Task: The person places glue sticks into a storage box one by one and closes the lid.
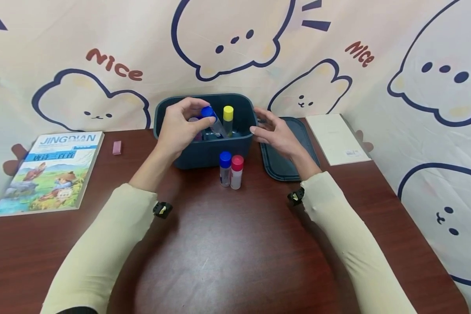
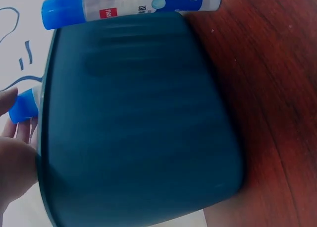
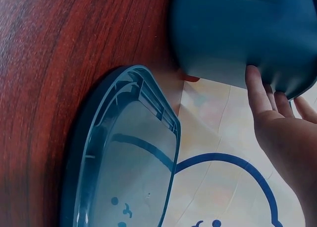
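In the head view my left hand (image 1: 176, 131) pinches the blue cap of a tilted glue stick (image 1: 207, 111) over the dark teal bin (image 1: 204, 157). The bin's near wall hides its lower end. Inside stand a yellow-capped glue stick (image 1: 228, 114) and, partly covered by my hand, a purplish one. My right hand (image 1: 274, 133) rests its fingertips against the bin's right side; the right wrist view shows those fingers (image 3: 256, 85) nearly straight on the wall. Just in front of the bin, a blue-capped glue stick (image 1: 225, 169) and a red-capped one (image 1: 237, 172) stand upright side by side.
A matching teal lid (image 1: 288, 170) lies right of the bin, beside a pale notebook (image 1: 339, 139). At the left are a picture-covered book (image 1: 49, 174) and a small pink block (image 1: 117, 147). A cartoon-printed cloth (image 1: 220, 83) rises behind the table.
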The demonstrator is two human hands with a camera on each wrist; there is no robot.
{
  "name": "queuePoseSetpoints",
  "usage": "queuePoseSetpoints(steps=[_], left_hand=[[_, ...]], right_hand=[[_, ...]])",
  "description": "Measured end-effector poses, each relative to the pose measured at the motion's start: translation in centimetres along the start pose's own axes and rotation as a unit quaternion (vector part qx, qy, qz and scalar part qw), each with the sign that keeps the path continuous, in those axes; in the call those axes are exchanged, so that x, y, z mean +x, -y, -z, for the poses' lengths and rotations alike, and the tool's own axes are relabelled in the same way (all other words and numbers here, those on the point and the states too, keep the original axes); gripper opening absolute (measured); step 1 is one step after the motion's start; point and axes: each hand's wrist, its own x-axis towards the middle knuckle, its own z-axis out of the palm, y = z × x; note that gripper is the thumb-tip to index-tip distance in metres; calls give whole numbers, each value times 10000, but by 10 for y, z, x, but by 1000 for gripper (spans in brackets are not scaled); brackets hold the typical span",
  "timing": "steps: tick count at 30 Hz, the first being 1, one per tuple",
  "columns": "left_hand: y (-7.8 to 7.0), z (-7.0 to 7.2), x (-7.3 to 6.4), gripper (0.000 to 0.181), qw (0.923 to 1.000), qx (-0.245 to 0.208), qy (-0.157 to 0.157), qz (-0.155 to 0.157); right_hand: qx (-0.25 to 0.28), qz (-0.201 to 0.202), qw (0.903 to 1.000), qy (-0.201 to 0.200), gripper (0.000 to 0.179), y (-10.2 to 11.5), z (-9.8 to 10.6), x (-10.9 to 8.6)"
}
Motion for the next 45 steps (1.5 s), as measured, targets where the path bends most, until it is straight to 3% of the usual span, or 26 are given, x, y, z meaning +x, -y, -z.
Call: queuePoseSetpoints(steps=[5,10,14,17,31,45], left_hand=[[0,-7,11,37,9979,519,330,212],[-2,-14,22,35,9903,1100,803,277],[-5,-19,31,36,9839,1217,1237,420],[-5,-21,36,36,9805,1278,1394,539],[-2,-26,44,35,9748,1555,1436,709],[0,-25,39,36,9738,1532,1456,838]], right_hand=[[2,-7,10000,-61,66,0,1,-1],[-74,-6,9999,-74,66,1,3,-2],[-77,4,9999,-98,66,0,4,-2],[-79,13,9999,-92,66,0,4,-2],[-83,51,9999,-36,66,0,2,-1],[-51,47,10000,12,65,-1,-1,1]])
